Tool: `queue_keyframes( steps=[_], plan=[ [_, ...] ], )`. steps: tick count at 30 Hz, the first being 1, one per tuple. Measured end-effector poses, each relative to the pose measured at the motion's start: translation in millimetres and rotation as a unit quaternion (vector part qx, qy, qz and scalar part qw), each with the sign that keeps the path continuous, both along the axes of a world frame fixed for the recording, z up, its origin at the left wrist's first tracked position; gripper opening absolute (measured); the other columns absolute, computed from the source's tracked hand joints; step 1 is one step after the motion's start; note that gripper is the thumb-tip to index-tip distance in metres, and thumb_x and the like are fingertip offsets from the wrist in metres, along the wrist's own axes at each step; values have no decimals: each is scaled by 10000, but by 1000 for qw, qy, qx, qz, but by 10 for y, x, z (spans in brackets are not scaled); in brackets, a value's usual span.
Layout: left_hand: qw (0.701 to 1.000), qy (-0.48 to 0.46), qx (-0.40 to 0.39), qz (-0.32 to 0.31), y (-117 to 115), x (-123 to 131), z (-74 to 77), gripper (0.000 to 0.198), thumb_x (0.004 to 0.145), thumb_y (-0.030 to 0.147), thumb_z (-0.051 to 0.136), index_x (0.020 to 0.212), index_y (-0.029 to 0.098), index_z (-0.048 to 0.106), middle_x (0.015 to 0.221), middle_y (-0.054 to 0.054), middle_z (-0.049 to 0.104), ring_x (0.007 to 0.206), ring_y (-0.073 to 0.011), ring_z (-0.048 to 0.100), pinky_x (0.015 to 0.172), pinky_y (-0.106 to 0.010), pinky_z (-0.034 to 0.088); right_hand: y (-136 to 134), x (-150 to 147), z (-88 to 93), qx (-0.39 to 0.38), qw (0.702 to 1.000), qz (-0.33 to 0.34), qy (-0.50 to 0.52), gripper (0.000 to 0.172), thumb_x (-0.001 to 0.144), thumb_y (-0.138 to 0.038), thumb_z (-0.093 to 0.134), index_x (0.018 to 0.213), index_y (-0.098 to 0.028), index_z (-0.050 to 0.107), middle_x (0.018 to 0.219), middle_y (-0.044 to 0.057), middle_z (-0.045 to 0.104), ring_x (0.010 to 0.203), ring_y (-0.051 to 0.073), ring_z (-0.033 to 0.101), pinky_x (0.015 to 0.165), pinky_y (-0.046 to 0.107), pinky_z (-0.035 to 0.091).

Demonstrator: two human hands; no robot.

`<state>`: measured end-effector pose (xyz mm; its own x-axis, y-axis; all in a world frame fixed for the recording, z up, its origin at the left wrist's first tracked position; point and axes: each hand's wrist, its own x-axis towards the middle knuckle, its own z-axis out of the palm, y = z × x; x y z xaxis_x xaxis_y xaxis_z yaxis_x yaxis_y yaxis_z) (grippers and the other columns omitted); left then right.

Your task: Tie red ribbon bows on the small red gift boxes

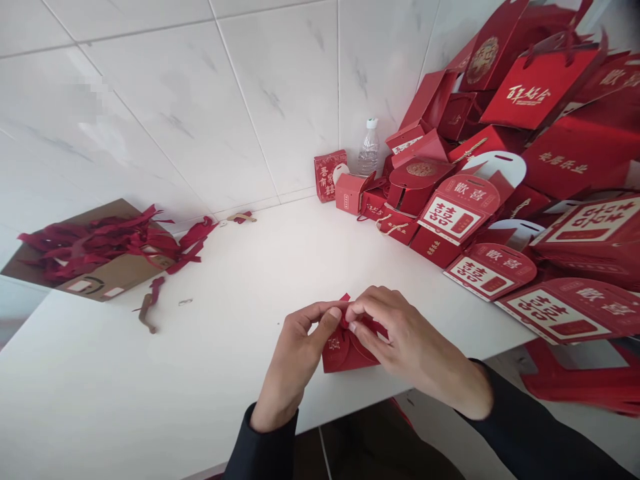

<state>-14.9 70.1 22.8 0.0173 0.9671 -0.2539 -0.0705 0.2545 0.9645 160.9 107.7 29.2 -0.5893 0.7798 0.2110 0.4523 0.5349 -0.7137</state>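
Note:
A small red gift box point(345, 362) with pale printed characters lies at the table's front edge, partly covered by my hands. A red ribbon point(346, 297) shows at its top, with one end sticking up past my fingers. My left hand point(297, 343) is closed, thumb and forefinger pinching the ribbon from the left side. From the right, my right hand point(407, 333) is also closed, its thumb and fingertips pinched on the ribbon close to the left fingertips. The exact shape of the ribbon between the fingers is hidden.
An open cardboard box point(131, 272) of red ribbons stands at the left on the white table point(240, 267). Loose ribbon pieces point(193, 243) lie beside it. Many red gift boxes point(453, 210) are piled at the right, near a clear plastic bottle point(369, 150) by the tiled wall.

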Motion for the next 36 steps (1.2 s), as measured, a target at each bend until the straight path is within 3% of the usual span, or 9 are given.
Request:
queue_keyframes(
  steps=[4,9,13,20,24,26,30,34,36],
  plan=[
    [1000,20,-11,2,-3,-23,-20,206,837,352,736,972,196,741,839,3,692,722,-107,563,708,-243,458,35,20,-36,-6,1000,10,26,220,896,-33,547,980,-236,544,1079,56,592,1047,224,577,915,397,483],
    [995,97,24,15,-22,-1,-38,83,855,271,678,914,213,682,876,7,699,740,-120,605,704,-255,483,137,5,-119,-42,996,62,39,559,877,-20,529,1366,-264,412,1253,62,592,1166,211,561,989,395,474],
    [974,198,95,51,-76,51,-109,217,870,177,614,1066,253,670,1061,-13,722,1014,-172,659,903,-320,514,198,-29,-114,-27,998,55,20,385,921,-56,536,1251,-252,554,1110,35,660,1033,211,600,943,401,481],
    [921,302,225,96,-166,113,-332,361,904,96,547,1172,309,661,1098,-14,688,1031,-162,648,870,-300,554,247,-16,-69,2,996,74,-43,197,937,-96,554,1065,-207,654,992,74,624,1002,259,569,885,443,509],
    [904,326,257,108,-176,116,-373,404,894,73,563,1210,311,645,1073,-30,683,1053,-175,618,836,-294,572,285,7,-83,27,994,107,7,551,854,20,459,1344,-229,499,1368,94,523,1306,256,442,1063,469,447],
    [893,344,271,108,-176,106,-380,420,890,79,578,1230,319,641,1061,-36,689,1074,-192,591,823,-303,576,320,4,-94,24,989,145,12,713,822,53,416,1466,-249,376,1418,87,497,1331,237,428,1104,479,414],
    [882,359,287,107,-170,86,-384,451,899,73,572,1261,338,623,1057,-15,701,1052,-180,559,801,-270,566,375,-21,-95,17,989,149,-17,417,870,8,460,1188,-230,588,1086,55,637,1076,237,569,1080,503,406],
    [871,376,292,122,-161,105,-386,429,926,66,529,1266,313,616,1026,-3,710,1006,-163,564,786,-248,542,338,-26,-49,27,993,113,2,293,893,-30,515,1110,-204,605,1052,49,656,1047,220,598,1122,484,346],
    [856,395,305,138,-158,127,-393,394,940,70,521,1248,293,621,1027,-8,713,995,-163,574,794,-260,529,304,-25,-15,-2,995,100,21,240,910,-79,557,1108,-200,619,1049,45,681,1034,210,618,1057,422,414]
  ],
)
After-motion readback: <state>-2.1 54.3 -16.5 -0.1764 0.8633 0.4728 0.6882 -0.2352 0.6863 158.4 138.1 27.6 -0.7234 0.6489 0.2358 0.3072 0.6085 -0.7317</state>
